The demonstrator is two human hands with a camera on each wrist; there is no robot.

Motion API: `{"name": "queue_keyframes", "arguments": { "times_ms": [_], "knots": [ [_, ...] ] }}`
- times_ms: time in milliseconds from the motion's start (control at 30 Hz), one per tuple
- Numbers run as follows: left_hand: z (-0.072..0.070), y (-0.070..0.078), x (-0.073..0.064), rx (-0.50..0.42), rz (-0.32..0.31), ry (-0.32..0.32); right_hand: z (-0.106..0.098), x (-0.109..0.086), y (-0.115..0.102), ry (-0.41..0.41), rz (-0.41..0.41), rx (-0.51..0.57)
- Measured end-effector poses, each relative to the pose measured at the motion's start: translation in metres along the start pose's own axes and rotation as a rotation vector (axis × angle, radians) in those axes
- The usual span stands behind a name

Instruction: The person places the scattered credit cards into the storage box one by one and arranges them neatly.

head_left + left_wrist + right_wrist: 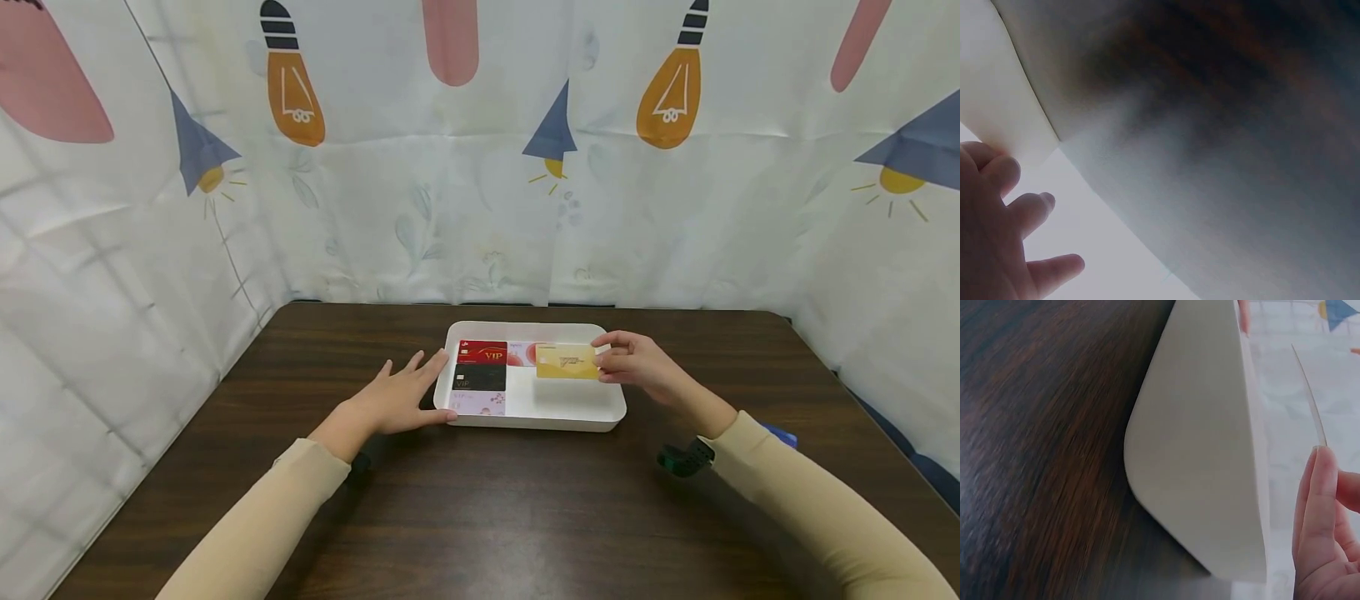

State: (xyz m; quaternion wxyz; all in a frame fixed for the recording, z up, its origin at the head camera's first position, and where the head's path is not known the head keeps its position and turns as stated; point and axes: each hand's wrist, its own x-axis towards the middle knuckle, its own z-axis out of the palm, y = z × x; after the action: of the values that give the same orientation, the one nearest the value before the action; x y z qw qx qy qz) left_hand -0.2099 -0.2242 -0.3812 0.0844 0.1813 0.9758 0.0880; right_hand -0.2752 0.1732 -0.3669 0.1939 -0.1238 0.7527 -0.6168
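Note:
A white tray (534,421) lies on the dark wooden table. In its left part are a red VIP card (482,352), a black VIP card (480,377) and a pale purple card (477,403), one below another. My left hand (400,399), fingers spread, touches the tray's left rim. My right hand (637,364) pinches a yellow card (564,362) by its right edge. The right wrist view shows that card (1311,400) edge-on, raised above the tray's rim. Behind it, a pink-patterned card (521,353) is partly hidden.
A blue object (780,434) shows partly from behind my right sleeve on the table (517,517). A dark band (686,458) is at my right wrist. A white patterned curtain (480,217) hangs behind the table and along its sides.

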Motion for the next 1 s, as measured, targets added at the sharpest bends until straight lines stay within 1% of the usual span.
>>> {"name": "queue_keyframes", "arguments": {
  "times_ms": [167, 267, 500, 767, 1000],
  "knots": [
    [0.001, -0.001, 0.0, 0.004, 0.002, 0.002, 0.009, 0.011, 0.0, -0.03, 0.019, -0.017],
    [0.001, -0.002, 0.0, 0.006, 0.003, 0.001, 0.014, 0.017, 0.0, -0.037, 0.043, -0.018],
    [0.002, -0.003, 0.001, 0.007, 0.006, 0.005, 0.026, 0.026, -0.002, -0.033, 0.087, -0.013],
    [0.002, -0.001, 0.0, 0.003, 0.0, -0.004, 0.033, 0.037, -0.002, -0.042, 0.121, -0.002],
    [0.001, -0.002, 0.0, 0.003, 0.0, -0.004, 0.037, 0.042, -0.003, -0.087, 0.155, -0.015]
  ]
}}
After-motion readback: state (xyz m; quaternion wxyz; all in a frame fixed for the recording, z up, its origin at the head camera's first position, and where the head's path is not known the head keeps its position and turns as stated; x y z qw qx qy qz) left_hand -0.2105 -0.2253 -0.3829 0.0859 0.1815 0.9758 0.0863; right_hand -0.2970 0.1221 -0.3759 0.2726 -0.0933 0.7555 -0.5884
